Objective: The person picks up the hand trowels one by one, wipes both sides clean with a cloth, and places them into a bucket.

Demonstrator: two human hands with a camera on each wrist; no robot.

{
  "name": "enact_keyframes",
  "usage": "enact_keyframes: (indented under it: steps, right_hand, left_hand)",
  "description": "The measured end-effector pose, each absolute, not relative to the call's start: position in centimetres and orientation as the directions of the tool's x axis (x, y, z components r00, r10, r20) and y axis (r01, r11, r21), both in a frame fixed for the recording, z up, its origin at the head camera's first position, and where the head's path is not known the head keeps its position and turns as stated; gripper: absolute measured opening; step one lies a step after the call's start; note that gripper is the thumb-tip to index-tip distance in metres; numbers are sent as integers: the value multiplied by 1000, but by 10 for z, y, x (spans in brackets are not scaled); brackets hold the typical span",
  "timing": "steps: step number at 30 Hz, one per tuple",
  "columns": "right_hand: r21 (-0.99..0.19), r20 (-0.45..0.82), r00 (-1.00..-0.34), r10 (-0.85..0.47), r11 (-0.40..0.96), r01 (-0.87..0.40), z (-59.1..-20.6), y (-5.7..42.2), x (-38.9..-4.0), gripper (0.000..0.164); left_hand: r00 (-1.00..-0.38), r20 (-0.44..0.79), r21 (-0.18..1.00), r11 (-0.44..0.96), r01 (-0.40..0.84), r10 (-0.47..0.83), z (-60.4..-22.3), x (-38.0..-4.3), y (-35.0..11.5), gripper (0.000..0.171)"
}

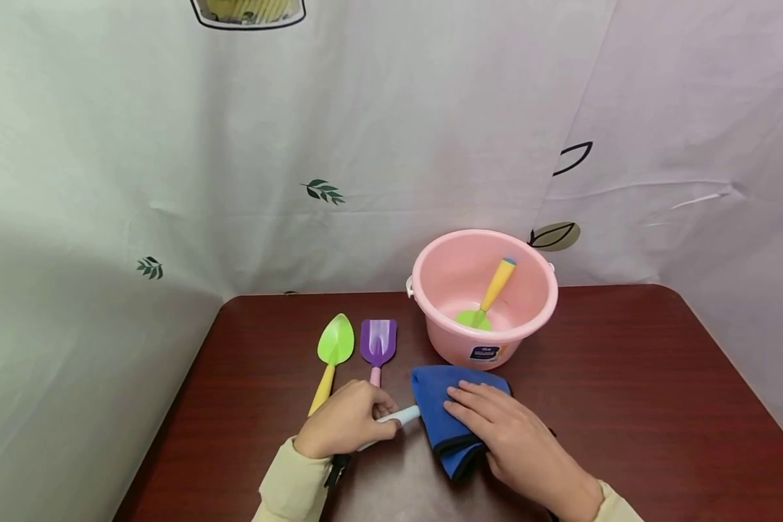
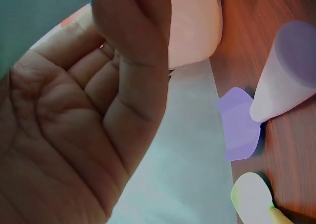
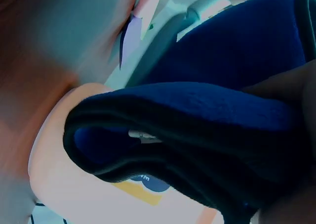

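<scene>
My left hand [image 1: 349, 420] grips a pale blue handle [image 1: 404, 415] between thumb and fingers. The handle's far end meets the left edge of a folded blue cloth [image 1: 437, 406] with black trim. My right hand [image 1: 518, 442] holds this cloth, fingers laid over its top and thumb hidden. In the right wrist view a grey-blue blade [image 3: 158, 51] shows beside the cloth folds [image 3: 197, 100]. Just beyond my left hand lie a purple shovel [image 1: 378, 341] with a pink handle and a green trowel [image 1: 336, 344] with a yellow handle.
Behind the cloth stands a pink bucket [image 1: 446, 319] with a green-headed, yellow-handled tool [image 1: 496, 286] leaning inside. The dark red table [image 1: 639, 377] ends at a pale curtain [image 1: 391, 145] along the back and sides.
</scene>
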State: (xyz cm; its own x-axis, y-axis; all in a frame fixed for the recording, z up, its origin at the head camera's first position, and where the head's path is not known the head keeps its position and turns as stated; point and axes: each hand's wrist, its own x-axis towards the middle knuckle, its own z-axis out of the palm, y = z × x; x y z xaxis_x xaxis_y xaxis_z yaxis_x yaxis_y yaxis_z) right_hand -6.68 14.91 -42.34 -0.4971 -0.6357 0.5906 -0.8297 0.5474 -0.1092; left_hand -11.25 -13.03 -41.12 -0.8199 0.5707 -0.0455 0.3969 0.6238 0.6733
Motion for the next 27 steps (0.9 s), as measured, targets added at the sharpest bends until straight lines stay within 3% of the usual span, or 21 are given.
enact_keyframes:
  steps: [4,9,17,27]
  right_hand:
    - [-93,566,-494,-659,545,-833,-426,147,-66,55]
    - [-99,487,-541,-685,572,-814,-428,145,-63,65]
    - [-114,373,-601,-707,608,-786,-427,145,-60,64]
    - [-85,351,-615,-706,631,-772,-428,148,-59,63]
  left_hand:
    - [-815,-39,686,609,398,577,-410,-113,-131,6]
    - [-809,-25,687,598,413,587,-408,-113,-130,5]
    - [-785,-24,677,588,443,619,-406,-113,-131,5]
    - [-749,-19,681,557,475,662,-407,-114,-135,8]
